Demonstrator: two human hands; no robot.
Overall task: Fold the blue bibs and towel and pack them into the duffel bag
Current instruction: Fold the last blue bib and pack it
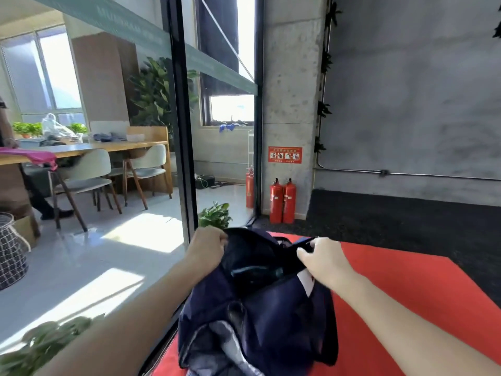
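Note:
A dark navy duffel bag (271, 308) lies on a red mat (406, 294) in front of me. My left hand (207, 244) grips the far left edge of the bag's opening. My right hand (322, 256) grips the far right edge, fingers curled over the dark fabric. The opening between them is dark, with a bluish strip (244, 271) showing inside. Grey-blue cloth (217, 346) shows at the bag's near end. I cannot tell the bibs from the towel.
A glass partition with a black frame (184, 131) runs along the mat's left side. Two red fire extinguishers (283, 202) stand by a concrete pillar. A potted plant (214, 215) sits behind the bag. Beyond the glass are a table and chairs (89, 172).

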